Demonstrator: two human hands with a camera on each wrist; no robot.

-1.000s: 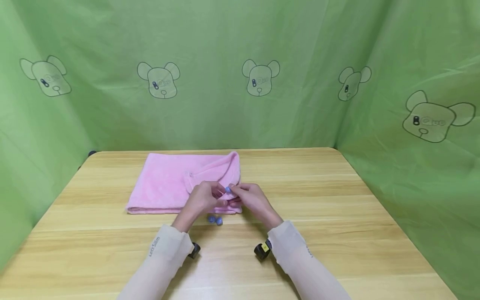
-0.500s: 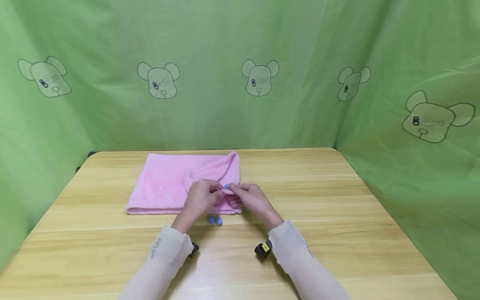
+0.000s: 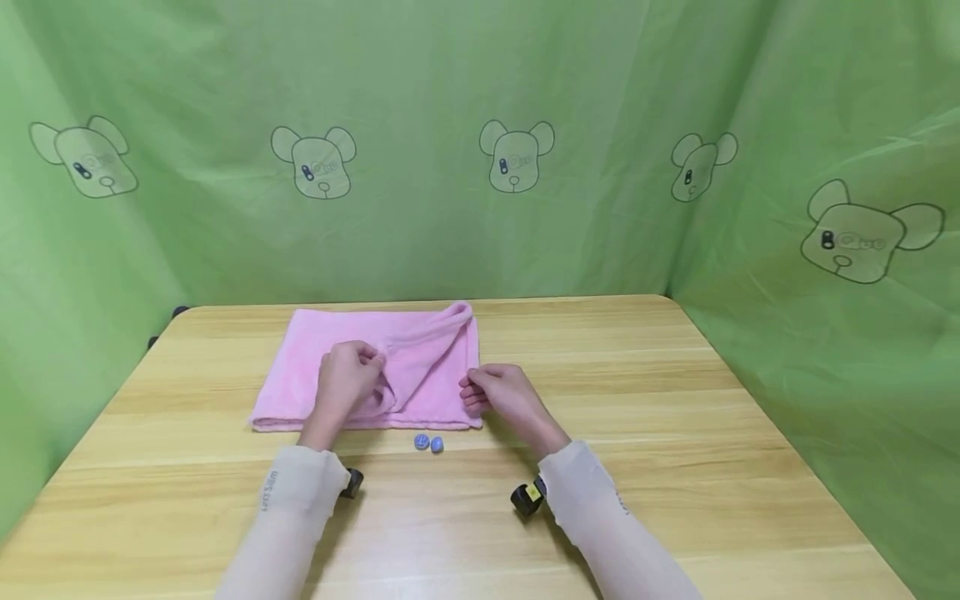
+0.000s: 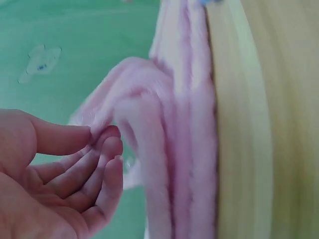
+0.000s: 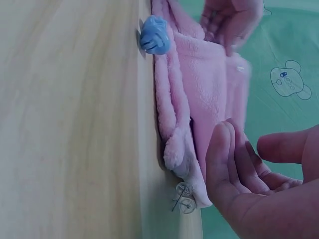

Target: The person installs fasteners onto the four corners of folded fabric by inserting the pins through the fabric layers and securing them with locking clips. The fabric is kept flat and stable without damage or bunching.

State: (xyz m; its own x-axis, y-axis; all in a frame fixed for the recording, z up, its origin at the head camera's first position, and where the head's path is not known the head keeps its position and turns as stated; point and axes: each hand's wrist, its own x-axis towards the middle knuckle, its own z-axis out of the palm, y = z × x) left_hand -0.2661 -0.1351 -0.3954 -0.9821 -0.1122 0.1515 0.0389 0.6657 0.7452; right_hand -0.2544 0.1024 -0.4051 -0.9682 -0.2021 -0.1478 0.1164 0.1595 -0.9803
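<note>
Two small, rounded blue pieces (image 3: 422, 442) lie close together on the light wood-grain table (image 3: 675, 500), just in front of a folded pink plush cloth (image 3: 438, 396). The left hand (image 3: 348, 379) pinches the cloth's lifted flap between thumb and fingers — the right hand (image 3: 508, 402), at the cloth's right edge, curls loosely, thumb and fingertips parted, holding nothing.

Head view faces forward and down over table (image 3: 637, 400); wrist views close, low, sideways, sharing pink cloth (image 5: 203, 74).
</note>
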